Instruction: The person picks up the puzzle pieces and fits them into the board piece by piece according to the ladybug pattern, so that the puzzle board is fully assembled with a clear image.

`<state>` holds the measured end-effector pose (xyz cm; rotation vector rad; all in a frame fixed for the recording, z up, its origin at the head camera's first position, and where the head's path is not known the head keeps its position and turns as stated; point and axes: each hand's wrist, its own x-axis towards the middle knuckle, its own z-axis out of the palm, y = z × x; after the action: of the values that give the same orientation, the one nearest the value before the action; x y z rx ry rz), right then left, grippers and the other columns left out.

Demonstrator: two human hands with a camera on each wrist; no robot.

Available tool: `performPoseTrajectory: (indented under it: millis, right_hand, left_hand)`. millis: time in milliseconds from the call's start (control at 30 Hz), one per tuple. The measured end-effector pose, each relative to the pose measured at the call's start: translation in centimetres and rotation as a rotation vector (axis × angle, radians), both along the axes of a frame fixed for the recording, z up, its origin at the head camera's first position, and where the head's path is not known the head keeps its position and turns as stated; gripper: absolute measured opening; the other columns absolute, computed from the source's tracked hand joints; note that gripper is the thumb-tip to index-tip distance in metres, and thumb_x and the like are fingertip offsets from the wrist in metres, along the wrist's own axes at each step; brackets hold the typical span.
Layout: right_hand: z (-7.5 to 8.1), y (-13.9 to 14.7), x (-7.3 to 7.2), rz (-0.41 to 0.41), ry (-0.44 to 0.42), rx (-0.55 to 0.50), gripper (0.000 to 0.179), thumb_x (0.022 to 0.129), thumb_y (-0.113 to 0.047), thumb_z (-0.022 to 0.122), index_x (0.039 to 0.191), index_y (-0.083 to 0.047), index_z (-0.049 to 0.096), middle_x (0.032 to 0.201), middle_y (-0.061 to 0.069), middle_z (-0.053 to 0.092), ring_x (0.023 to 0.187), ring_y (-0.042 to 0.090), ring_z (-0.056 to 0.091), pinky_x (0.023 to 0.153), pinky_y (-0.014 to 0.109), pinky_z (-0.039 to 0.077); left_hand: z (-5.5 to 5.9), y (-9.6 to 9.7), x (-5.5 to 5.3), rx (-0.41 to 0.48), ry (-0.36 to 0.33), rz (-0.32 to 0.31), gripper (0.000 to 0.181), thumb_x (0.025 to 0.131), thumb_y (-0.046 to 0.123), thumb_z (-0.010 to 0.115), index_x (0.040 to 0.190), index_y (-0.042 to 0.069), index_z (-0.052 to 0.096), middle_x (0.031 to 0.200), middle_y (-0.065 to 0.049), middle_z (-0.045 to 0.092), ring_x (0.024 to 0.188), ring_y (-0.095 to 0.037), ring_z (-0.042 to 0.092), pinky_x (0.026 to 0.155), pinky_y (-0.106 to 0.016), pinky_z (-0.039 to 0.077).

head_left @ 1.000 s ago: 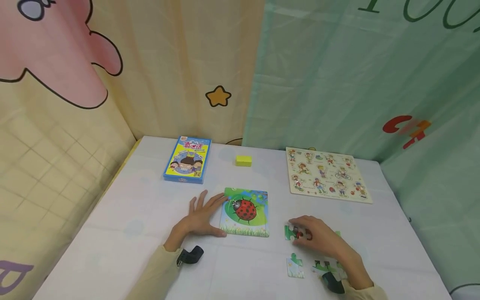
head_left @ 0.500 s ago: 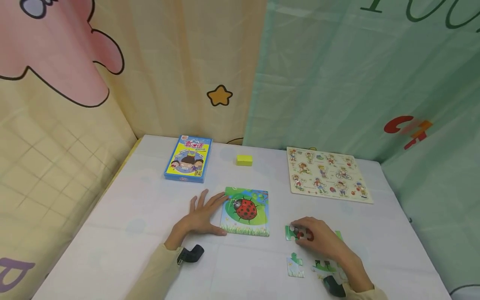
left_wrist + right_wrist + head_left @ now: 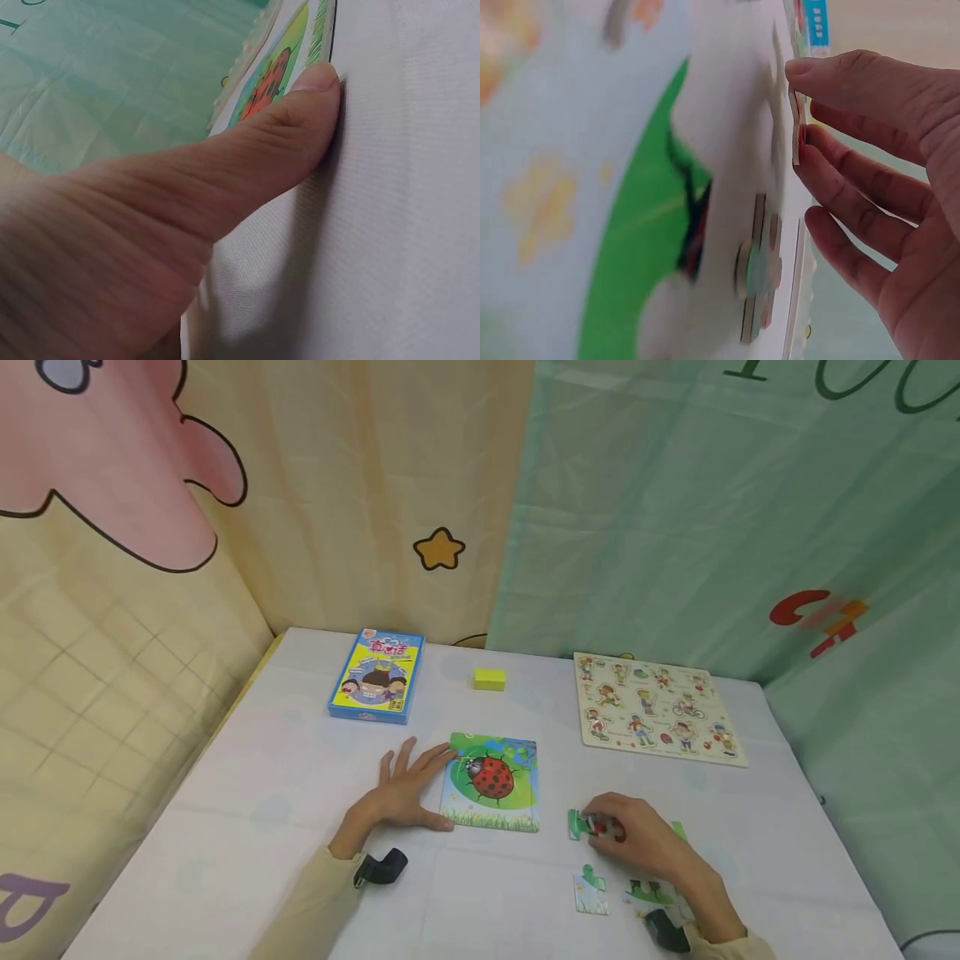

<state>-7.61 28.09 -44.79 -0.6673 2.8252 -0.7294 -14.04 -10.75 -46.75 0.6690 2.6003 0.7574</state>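
Note:
My left hand (image 3: pixel 401 793) spreads its fingers along the left side of a square ladybug picture board (image 3: pixel 491 822). Its thumb tip meets the lower left corner, and the thumb (image 3: pixel 277 135) shows at the board's edge in the left wrist view. My right hand (image 3: pixel 641 835) pinches a thin jigsaw piece (image 3: pixel 796 131) between thumb and fingers; in the head view the piece shows red and black ladybug parts. At its left side is a green part (image 3: pixel 575 824). Nearer me lies a grass-printed jigsaw piece (image 3: pixel 591 897), with another green-and-white piece (image 3: pixel 648 895) below my right wrist.
A blue-and-yellow card box (image 3: pixel 377 677) lies back left, beside a small yellow block (image 3: pixel 489 679). At the back right is a wooden board of printed figures (image 3: pixel 660 710). More jigsaw pieces (image 3: pixel 757 270) lie past my right fingers. Printed curtains (image 3: pixel 375 485) border the white table.
The green part at my right fingertips has shifted slightly to the left. My left hand stays at the board, and the right hand keeps its pinch.

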Motion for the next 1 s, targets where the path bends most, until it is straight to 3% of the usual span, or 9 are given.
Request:
performPoseTrajectory:
  millis: [233, 600, 1000]
  right_hand:
    - [0.2, -1.8, -0.5, 0.064, 0.059, -0.001, 0.019, 0.086, -0.020, 0.079, 0.103, -0.020, 0.070, 0.101, -0.013, 0.065, 0.084, 0.001, 0.057, 0.080, 0.028, 0.053]
    - [0.9, -5.0, -1.9, 0.158, 0.132, -0.054, 0.013, 0.089, -0.016, 0.075, 0.101, -0.018, 0.070, 0.108, -0.007, 0.066, 0.085, 0.002, 0.062, 0.078, 0.028, 0.054]
    - [1.2, -10.3, -4.1, 0.218, 0.179, 0.009, 0.018, 0.088, -0.024, 0.077, 0.105, -0.015, 0.074, 0.109, -0.003, 0.068, 0.094, 0.010, 0.064, 0.084, 0.032, 0.056]
  left_hand:
    - [0.1, -0.2, 0.0, 0.005, -0.003, 0.002, 0.109, 0.073, 0.048, 0.087, 0.159, 0.020, 0.027, 0.168, -0.005, 0.017, 0.151, -0.049, -0.012, 0.114, -0.073, -0.007]
    - [0.2, -0.2, 0.0, 0.011, -0.002, 0.002, 0.109, 0.073, 0.048, 0.087, 0.159, 0.021, 0.026, 0.168, -0.005, 0.016, 0.151, -0.049, -0.010, 0.113, -0.074, -0.007]
    - [0.2, -0.1, -0.3, -0.005, 0.000, -0.012, 0.109, 0.073, 0.049, 0.086, 0.159, 0.021, 0.026, 0.168, -0.005, 0.016, 0.151, -0.049, -0.010, 0.113, -0.074, -0.007]
